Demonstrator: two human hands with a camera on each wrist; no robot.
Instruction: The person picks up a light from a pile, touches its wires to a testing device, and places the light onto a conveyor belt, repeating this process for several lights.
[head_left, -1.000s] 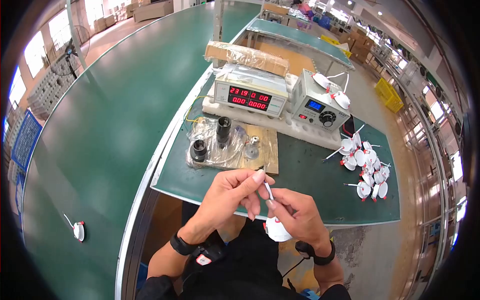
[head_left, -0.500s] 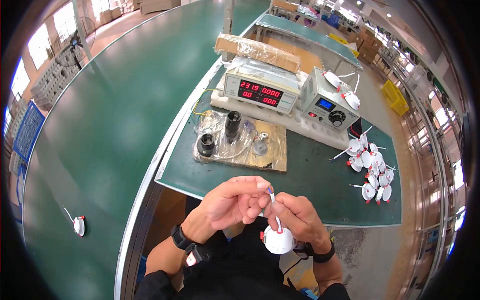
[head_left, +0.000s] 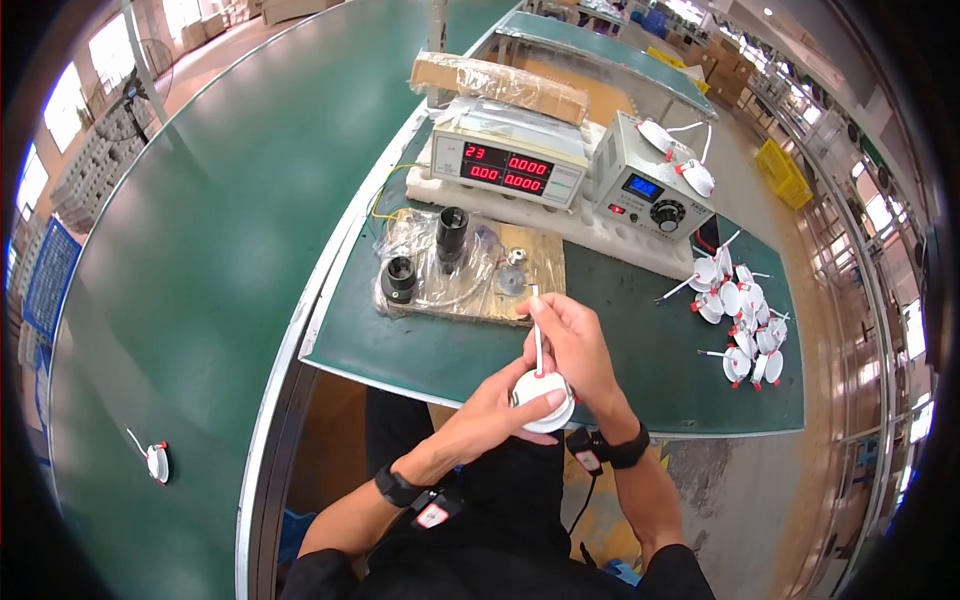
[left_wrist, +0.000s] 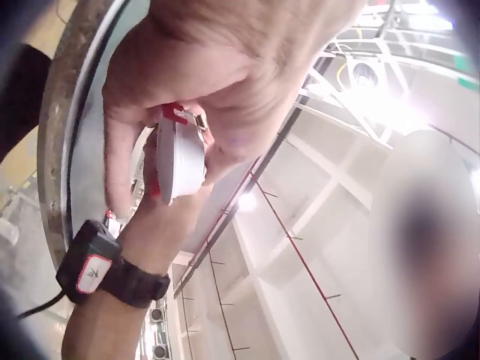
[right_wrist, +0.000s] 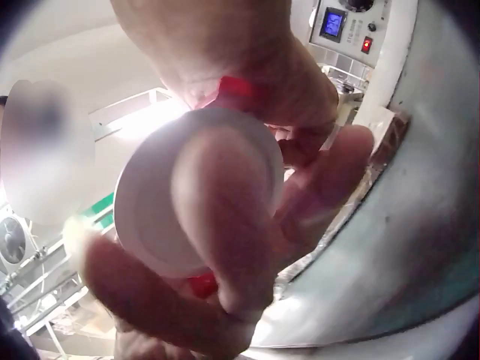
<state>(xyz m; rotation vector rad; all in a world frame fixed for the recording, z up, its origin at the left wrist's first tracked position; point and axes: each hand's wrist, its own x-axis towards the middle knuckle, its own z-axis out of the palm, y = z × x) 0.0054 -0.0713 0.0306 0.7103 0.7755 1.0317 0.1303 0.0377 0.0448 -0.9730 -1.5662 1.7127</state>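
Observation:
A small round white downlight with red clips is held over the bench's near edge. My left hand grips its body, thumb across the face and fingers underneath. The right hand pinches the white cable that rises from the lamp, near its stripped wire end. In the left wrist view the lamp's rim shows edge-on below the palm. Fingers lie across the lamp's flat face in the right wrist view. Just beyond the cable's tip lies a wooden board carrying black upright sockets and plastic film.
Behind the board stand a meter with red digits and a grey box with a knob and blue display. Two downlights sit on that box. More downlights are heaped at the bench's right; one lies on the left table.
The left hand has left the wire end and now grips the lamp body. The right hand has moved up along the cable toward its tip, and the lamp has been raised.

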